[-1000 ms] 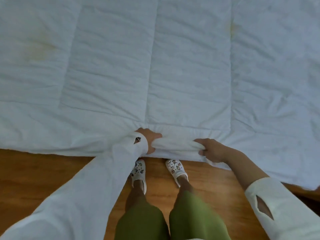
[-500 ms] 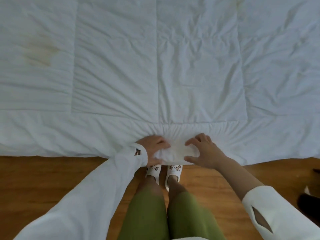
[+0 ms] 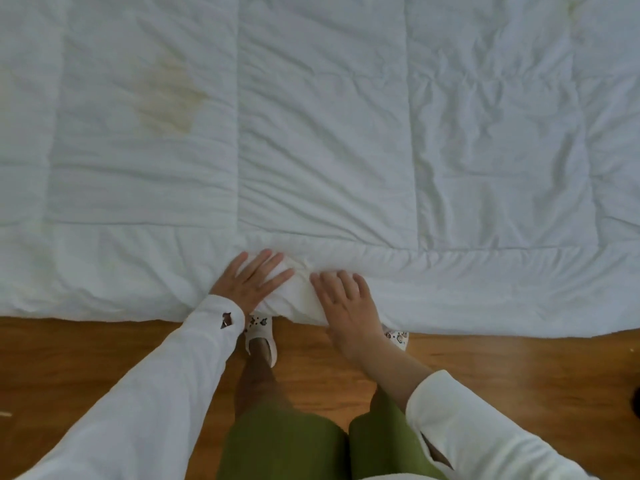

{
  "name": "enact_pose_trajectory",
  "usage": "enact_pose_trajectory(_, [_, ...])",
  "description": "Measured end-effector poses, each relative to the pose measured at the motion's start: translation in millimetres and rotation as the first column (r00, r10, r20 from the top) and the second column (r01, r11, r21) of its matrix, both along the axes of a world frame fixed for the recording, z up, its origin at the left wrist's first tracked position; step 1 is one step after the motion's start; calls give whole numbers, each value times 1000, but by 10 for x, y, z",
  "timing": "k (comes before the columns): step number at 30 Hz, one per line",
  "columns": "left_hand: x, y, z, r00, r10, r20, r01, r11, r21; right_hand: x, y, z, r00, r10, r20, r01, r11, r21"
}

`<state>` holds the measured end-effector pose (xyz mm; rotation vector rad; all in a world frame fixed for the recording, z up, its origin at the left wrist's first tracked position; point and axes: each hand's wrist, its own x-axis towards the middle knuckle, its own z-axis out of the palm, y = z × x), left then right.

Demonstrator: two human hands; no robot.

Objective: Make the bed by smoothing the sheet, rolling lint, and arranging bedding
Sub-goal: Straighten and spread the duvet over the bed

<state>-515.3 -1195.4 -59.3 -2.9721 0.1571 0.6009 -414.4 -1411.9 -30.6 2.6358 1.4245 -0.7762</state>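
A white quilted duvet (image 3: pixel 329 133) fills the upper two thirds of the view, creased, with a yellowish stain (image 3: pixel 169 98) at the upper left. Its near edge runs along the floor line. My left hand (image 3: pixel 251 280) lies flat on the edge with fingers spread and straight. My right hand (image 3: pixel 346 299) rests flat beside it, fingers straight, pressing a bunched fold of the duvet (image 3: pixel 301 292) between the two hands.
Wooden floor (image 3: pixel 86 358) runs below the duvet's edge. My feet in white patterned clogs (image 3: pixel 261 336) stand right at the edge, and my green trousers (image 3: pixel 287 441) show at the bottom. A dark object (image 3: pixel 635 403) sits at the far right edge.
Both hands have let go of the bunched duvet edge and now lie flat on it with straight fingers. The view has shifted so the stain sits further right.
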Motion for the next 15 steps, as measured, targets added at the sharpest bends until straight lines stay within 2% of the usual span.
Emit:
enact_pose_trajectory(4, [-278, 614, 7, 997, -8, 70, 10, 1000, -24, -154, 532, -13, 993, -87, 79, 77, 990, 118])
enact_pose_trajectory(6, [-450, 873, 45, 995, 36, 91, -25, 993, -113, -164, 674, 8, 981, -172, 90, 161, 979, 125])
enact_pose_trajectory(8, [-546, 1090, 148, 979, 168, 114, -144, 970, -196, -116, 745, 91, 959, -276, 59, 267, 956, 122])
enact_pose_trajectory(9, [-552, 1180, 222, 940, 319, 121, -277, 920, -278, -62, 781, 151, 947, -318, 33, 314, 945, 86])
enact_pose_trajectory(10, [-514, 1241, 324, 874, 481, 72, -429, 832, -352, -16, 807, 215, 938, -348, 7, 347, 937, 40])
enact_pose_trajectory(11, [-476, 1264, 394, 817, 574, -47, -550, 753, -362, 11, 811, 263, 931, -365, -12, 365, 931, -14])
enact_pose_trajectory(12, [-441, 1260, 440, 780, 609, -147, -619, 715, -325, 4, 796, 302, 927, -374, -23, 371, 925, -78])
enact_pose_trajectory(14, [-485, 1181, 465, 777, 504, -378, -603, 768, -216, -102, 758, 363, 933, -358, -44, 342, 917, -205])
enact_pose_trajectory(15, [-565, 1120, 462, 782, 448, -434, -571, 794, -209, -163, 731, 366, 942, -332, -52, 308, 915, -262])
